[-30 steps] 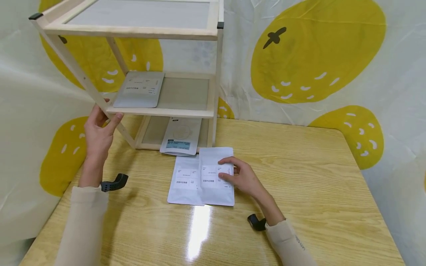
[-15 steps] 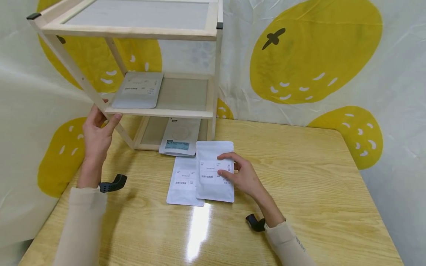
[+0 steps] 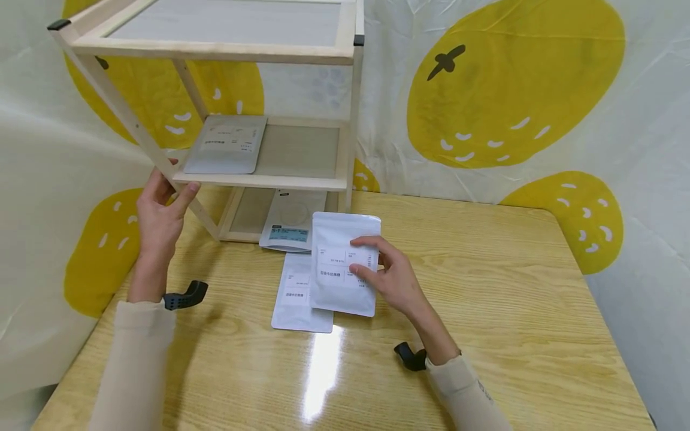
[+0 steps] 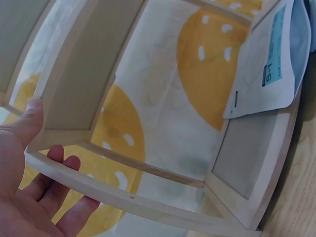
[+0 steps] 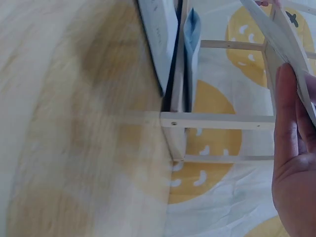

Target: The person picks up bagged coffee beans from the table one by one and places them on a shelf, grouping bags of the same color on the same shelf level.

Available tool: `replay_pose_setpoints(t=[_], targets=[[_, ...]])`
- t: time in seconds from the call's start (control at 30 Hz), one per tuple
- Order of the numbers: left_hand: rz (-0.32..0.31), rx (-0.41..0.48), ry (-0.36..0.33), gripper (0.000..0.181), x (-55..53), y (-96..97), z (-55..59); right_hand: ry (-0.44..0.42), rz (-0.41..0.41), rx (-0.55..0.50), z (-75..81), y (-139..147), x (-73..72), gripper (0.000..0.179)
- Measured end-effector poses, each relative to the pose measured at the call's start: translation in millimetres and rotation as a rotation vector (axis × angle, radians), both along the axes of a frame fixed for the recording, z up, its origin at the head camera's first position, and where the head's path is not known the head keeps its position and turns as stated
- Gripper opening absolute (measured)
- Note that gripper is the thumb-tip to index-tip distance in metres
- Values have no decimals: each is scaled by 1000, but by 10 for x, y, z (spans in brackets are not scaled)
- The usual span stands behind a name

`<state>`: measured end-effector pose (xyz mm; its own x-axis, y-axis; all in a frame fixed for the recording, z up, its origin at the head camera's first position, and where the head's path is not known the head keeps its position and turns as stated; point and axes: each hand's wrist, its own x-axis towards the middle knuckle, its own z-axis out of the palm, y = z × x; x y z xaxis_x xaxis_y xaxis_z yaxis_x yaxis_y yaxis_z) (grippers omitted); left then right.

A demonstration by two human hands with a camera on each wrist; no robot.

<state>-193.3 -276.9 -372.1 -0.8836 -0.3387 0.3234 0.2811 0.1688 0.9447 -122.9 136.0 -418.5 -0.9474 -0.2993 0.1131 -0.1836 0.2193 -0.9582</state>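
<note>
In the head view my left hand (image 3: 160,218) grips the left front post of a pale wooden three-tier shelf rack (image 3: 259,181), its thumb against the middle shelf's edge. The left wrist view shows the fingers (image 4: 69,170) around the post. My right hand (image 3: 398,280) pinches a white printed pouch (image 3: 338,254) by its right side, lifted above the table in the right wrist view. A similar pouch (image 3: 296,308) lies flat on the table, partly covered by the held one in the head view. Another pouch (image 3: 226,146) lies on the middle shelf's left half.
On the bottom shelf lies a pouch with a blue label (image 3: 290,224), its end jutting over the front edge. The wooden table (image 3: 496,299) extends to the right. Behind it hangs a white cloth (image 3: 385,120) with yellow fruit prints.
My right hand has lifted its pouch off the table and moved it up and slightly left, toward the rack, tilting it a little. The left hand keeps its grip on the post.
</note>
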Motion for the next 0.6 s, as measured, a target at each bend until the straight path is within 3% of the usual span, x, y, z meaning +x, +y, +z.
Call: replay_pose_setpoints(t=[0.6], targets=[[-1, 4, -21, 47, -8, -6, 7, 75, -2, -140, 265, -203, -82, 45]])
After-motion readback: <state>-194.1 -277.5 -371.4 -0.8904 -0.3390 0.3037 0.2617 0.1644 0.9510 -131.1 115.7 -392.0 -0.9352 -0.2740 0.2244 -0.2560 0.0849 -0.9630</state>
